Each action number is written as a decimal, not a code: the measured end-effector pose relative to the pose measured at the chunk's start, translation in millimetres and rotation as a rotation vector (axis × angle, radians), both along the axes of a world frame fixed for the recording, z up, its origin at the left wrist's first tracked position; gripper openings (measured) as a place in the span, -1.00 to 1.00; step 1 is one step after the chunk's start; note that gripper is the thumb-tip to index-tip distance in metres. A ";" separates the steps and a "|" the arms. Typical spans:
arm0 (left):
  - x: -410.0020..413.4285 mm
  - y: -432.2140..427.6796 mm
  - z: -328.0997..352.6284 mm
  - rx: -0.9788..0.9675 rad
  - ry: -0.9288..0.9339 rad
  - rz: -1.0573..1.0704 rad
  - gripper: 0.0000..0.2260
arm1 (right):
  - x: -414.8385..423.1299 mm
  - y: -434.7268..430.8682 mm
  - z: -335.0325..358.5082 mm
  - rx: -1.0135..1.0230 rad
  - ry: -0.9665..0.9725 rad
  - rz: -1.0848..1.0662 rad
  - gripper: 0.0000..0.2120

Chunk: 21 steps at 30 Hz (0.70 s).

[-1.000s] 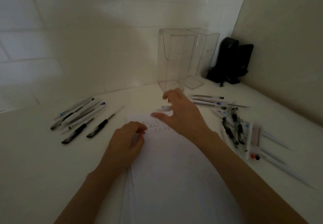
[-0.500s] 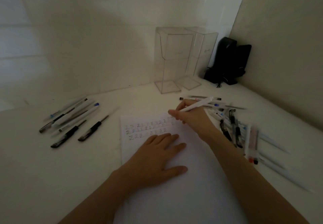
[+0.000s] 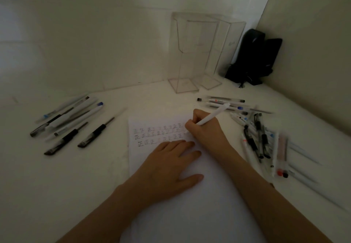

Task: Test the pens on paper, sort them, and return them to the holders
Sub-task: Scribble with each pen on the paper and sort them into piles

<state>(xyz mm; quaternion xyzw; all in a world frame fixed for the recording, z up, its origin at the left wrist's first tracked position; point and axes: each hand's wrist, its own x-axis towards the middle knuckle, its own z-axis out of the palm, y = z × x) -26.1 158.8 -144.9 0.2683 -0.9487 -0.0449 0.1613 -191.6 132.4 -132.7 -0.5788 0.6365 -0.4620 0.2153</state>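
A white sheet of paper (image 3: pixel 199 214) lies before me with three rows of small test marks near its top edge. My right hand (image 3: pixel 205 130) grips a white pen (image 3: pixel 213 115), its tip down at the right end of the marks. My left hand (image 3: pixel 171 168) presses flat on the paper, fingers straight. Several pens (image 3: pixel 64 123) lie in a group on the left of the table. A larger pile of pens (image 3: pixel 260 136) lies on the right. Two clear acrylic holders (image 3: pixel 195 53) stand empty at the back.
A black object (image 3: pixel 254 56) with a cable sits in the back right corner beside the holders. White walls close the table at the back and right. Bare tabletop (image 3: pixel 47 185) lies at the lower left.
My right hand picked up a white pen from the right pile and brought its tip to the paper. My left hand went from curled at the paper's edge to flat on the sheet.
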 end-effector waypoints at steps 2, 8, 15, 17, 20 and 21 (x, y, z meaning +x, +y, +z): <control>0.3 -0.4 -1.2 0.012 0.012 -0.006 -0.52 | 0.1 -0.4 0.4 -0.001 0.010 -0.018 -0.69; 0.2 -1.4 -3.7 -0.005 0.037 0.007 -0.53 | -0.6 0.5 1.1 0.006 0.027 -0.028 -0.65; 1.9 -1.2 -1.6 0.002 0.020 0.009 -0.53 | -0.5 0.6 0.9 0.002 -0.005 -0.029 -0.66; 2.6 -1.7 -1.0 -0.011 0.024 0.017 -0.53 | -1.0 0.0 0.0 0.007 0.001 -0.029 -0.68; 2.9 -1.9 -1.3 -0.017 0.032 0.023 -0.54 | -2.4 1.0 -0.3 0.004 0.003 -0.019 -0.75; 2.9 -2.1 -1.6 -0.017 0.032 0.022 -0.54 | -2.4 1.3 -0.2 0.006 0.004 -0.013 -0.77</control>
